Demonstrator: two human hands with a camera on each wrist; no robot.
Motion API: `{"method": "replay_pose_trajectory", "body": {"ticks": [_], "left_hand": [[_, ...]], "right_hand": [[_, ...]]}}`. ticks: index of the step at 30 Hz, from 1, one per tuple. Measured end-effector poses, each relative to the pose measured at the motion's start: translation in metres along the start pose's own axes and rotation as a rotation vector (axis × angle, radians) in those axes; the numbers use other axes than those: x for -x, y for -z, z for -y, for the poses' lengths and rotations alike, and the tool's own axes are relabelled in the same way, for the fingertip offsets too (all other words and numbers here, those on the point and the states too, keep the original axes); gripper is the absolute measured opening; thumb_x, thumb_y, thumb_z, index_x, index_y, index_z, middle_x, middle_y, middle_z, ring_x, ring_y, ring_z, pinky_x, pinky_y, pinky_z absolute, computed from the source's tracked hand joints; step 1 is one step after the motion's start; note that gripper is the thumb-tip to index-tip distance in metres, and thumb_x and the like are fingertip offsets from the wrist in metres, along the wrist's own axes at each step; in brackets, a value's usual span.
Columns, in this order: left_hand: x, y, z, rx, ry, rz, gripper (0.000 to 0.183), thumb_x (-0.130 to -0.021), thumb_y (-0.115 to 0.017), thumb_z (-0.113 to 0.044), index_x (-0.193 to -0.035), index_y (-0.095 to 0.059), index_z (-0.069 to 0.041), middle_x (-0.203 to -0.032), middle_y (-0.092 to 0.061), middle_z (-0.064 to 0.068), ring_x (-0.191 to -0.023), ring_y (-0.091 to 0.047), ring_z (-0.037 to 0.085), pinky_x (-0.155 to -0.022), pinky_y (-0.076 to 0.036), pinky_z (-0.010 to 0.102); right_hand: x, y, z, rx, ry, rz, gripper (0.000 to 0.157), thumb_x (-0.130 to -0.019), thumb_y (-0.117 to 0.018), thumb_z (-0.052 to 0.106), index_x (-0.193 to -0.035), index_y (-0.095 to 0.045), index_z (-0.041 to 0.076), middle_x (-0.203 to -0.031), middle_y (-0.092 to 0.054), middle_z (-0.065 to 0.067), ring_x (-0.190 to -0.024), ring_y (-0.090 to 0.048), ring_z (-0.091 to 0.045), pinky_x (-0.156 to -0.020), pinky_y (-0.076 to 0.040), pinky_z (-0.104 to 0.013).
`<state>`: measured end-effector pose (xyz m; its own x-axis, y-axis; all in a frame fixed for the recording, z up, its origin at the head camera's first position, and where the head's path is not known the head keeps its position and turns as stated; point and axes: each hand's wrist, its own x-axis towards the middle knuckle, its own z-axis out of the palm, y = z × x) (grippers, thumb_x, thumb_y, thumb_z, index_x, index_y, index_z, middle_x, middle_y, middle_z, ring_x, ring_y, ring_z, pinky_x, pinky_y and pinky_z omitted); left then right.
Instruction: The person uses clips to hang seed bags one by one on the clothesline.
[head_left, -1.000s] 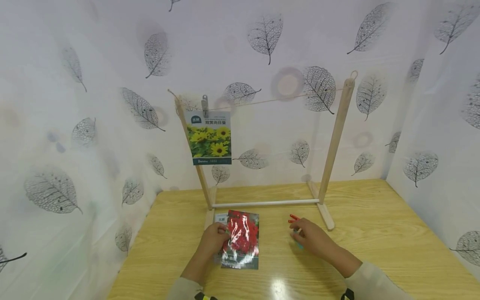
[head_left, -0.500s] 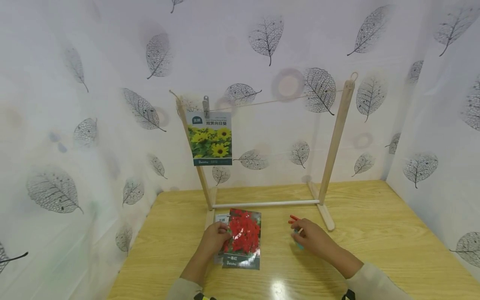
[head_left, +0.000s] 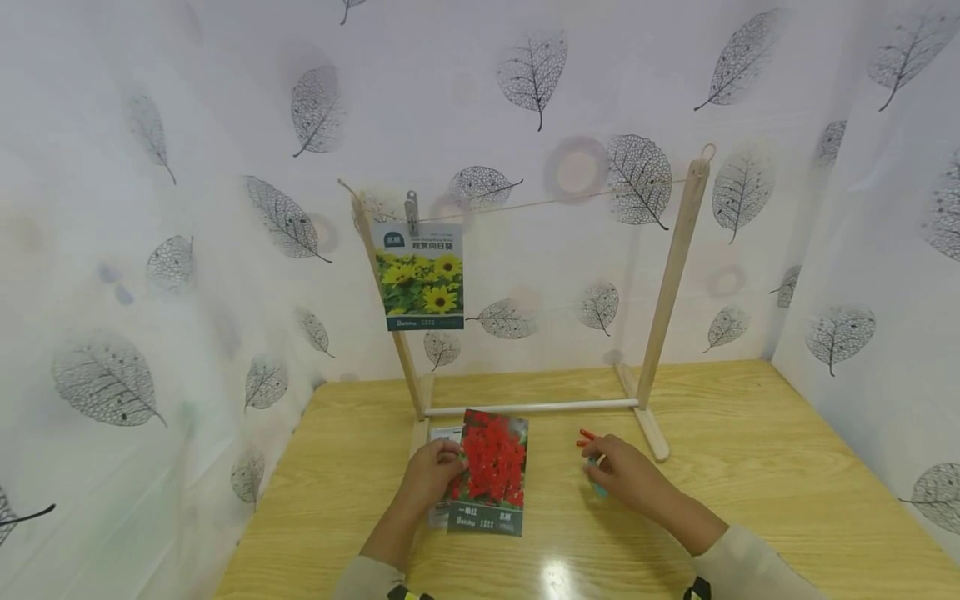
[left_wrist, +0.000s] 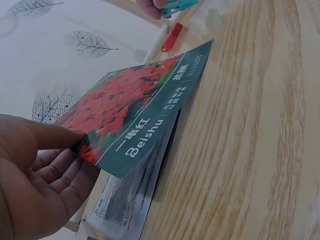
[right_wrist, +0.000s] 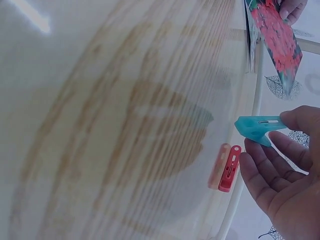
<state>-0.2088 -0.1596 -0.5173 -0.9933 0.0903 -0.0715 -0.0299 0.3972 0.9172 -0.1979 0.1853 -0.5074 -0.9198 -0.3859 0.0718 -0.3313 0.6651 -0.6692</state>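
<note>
My left hand (head_left: 433, 473) pinches the left edge of a seed packet with red flowers (head_left: 491, 462) between thumb and fingers. In the left wrist view the packet is tilted, its lower part raised above another packet (left_wrist: 120, 207) that shows printed text. That second packet lies mostly hidden beneath it. To the right, my right hand (head_left: 626, 477) pinches a teal clothespin (right_wrist: 255, 125) by one end, just above the table. A red clothespin (right_wrist: 230, 169) lies on the table by the right fingertips.
Behind the hands stands a wooden frame with two posts (head_left: 675, 275), a white bottom rod (head_left: 532, 407) and a string (head_left: 555, 201) across the top. A yellow-flower packet (head_left: 420, 279) hangs at the string's left end from a grey clothespin (head_left: 412, 213).
My left hand has lifted and shifted the red-flower packet slightly up and to the right, and its glare has faded. My right hand has stayed nearly still with the teal clothespin.
</note>
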Motion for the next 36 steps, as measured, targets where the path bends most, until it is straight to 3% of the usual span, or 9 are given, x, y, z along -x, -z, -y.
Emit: {"method": "replay_pose_trajectory", "body": {"ticks": [19, 27, 36], "left_hand": [[0.001, 0.001, -0.011, 0.123, -0.010, 0.004, 0.021, -0.091, -0.069, -0.007, -0.109, -0.063, 0.002, -0.091, -0.063, 0.006, -0.079, -0.058, 0.013, -0.069, -0.051, 0.024], [0.004, 0.002, -0.012, 0.169, -0.006, 0.044, 0.026, -0.096, -0.067, -0.015, -0.116, -0.060, 0.000, -0.101, -0.062, 0.008, -0.084, -0.059, 0.015, -0.073, -0.055, 0.027], [0.002, 0.002, -0.012, 0.168, -0.002, 0.034, 0.028, -0.096, -0.068, -0.016, -0.118, -0.059, -0.001, -0.101, -0.061, 0.006, -0.085, -0.060, 0.014, -0.075, -0.054, 0.027]], "right_hand": [[-0.001, 0.002, 0.000, 0.016, 0.038, -0.018, 0.024, -0.100, -0.062, 0.017, -0.118, -0.064, 0.001, -0.105, -0.060, -0.004, -0.083, -0.058, -0.005, -0.068, -0.052, -0.019], [0.000, 0.005, 0.002, -0.004, 0.068, -0.033, 0.026, -0.101, -0.063, 0.020, -0.117, -0.065, 0.000, -0.105, -0.061, -0.004, -0.081, -0.057, -0.002, -0.067, -0.052, -0.019], [0.000, 0.008, 0.003, 0.006, 0.070, -0.057, 0.026, -0.100, -0.063, 0.019, -0.118, -0.065, -0.001, -0.106, -0.062, -0.006, -0.080, -0.056, 0.001, -0.066, -0.051, -0.020]]}}
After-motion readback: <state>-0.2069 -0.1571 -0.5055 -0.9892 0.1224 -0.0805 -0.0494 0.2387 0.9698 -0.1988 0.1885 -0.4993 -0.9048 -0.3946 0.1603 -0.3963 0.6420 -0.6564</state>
